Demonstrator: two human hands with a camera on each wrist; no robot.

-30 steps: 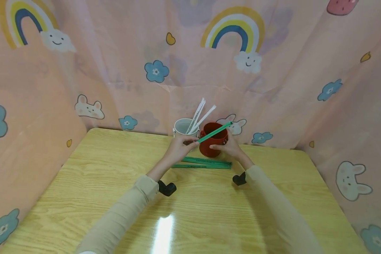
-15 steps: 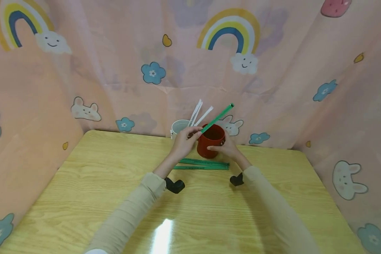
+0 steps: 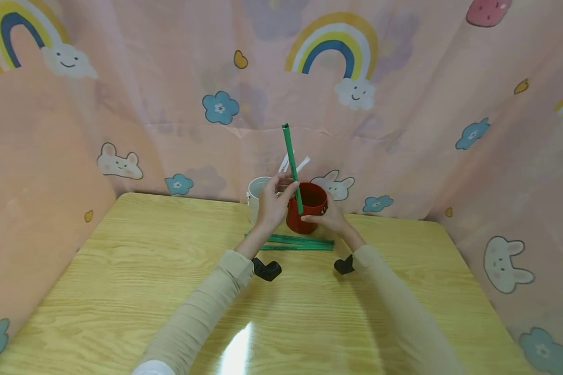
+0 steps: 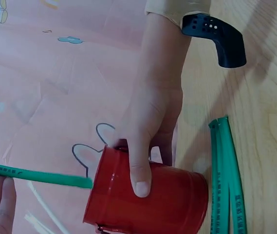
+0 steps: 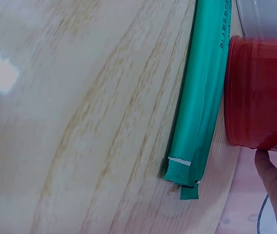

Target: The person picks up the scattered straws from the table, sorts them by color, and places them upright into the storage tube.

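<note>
My left hand pinches a green-wrapped straw between thumb and fingers. The straw stands nearly upright, its lower end at the left rim of the red bucket in the head view. In the left wrist view that end of the straw meets the bucket's mouth. My right hand grips the red bucket from its right side, thumb along the front wall. Several more green-wrapped straws lie on the table just in front of the bucket; the right wrist view shows their sealed ends close up.
Left of the red bucket stands a white bucket, partly behind my left hand, with white-wrapped straws leaning out. A pink patterned curtain hangs right behind the wooden table. Black wrist mounts stick out under both sleeves.
The green straw in my left hand has swung from a slant to the right to nearly upright, its lower end now down by the red bucket's rim. My right hand keeps hold of the bucket.
</note>
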